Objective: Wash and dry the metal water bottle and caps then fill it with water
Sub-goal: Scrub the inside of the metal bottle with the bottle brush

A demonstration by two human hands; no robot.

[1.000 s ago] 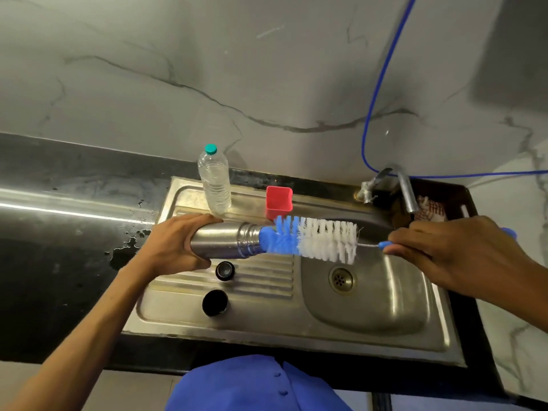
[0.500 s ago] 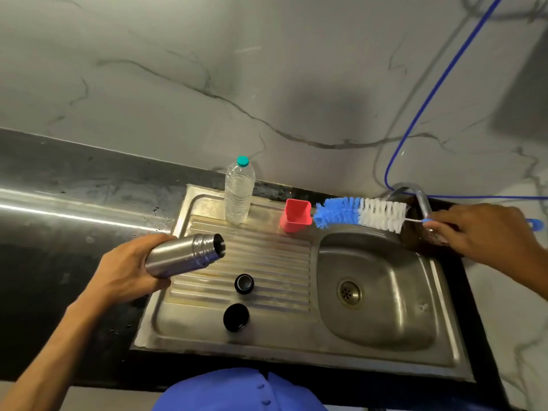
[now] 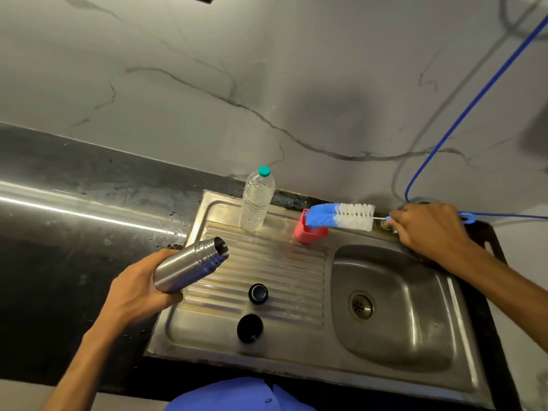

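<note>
My left hand grips the metal water bottle by its base, tilted with its open mouth pointing up and to the right over the draining board. Two black caps lie on the ribbed board: a smaller one and a larger one nearer me. My right hand holds the wire handle of the blue and white bottle brush at the back of the sink. The brush's blue tip rests in the red cup.
The steel sink with its drain lies to the right of the draining board. A clear plastic water bottle with a teal cap stands at the board's back edge. A blue hose runs up the marble wall. Wet black counter spreads left.
The brush came out of the metal bottle and moved back and right, its tip now resting in the red cup. My left hand drew the bottle left and tilted its mouth upward.
</note>
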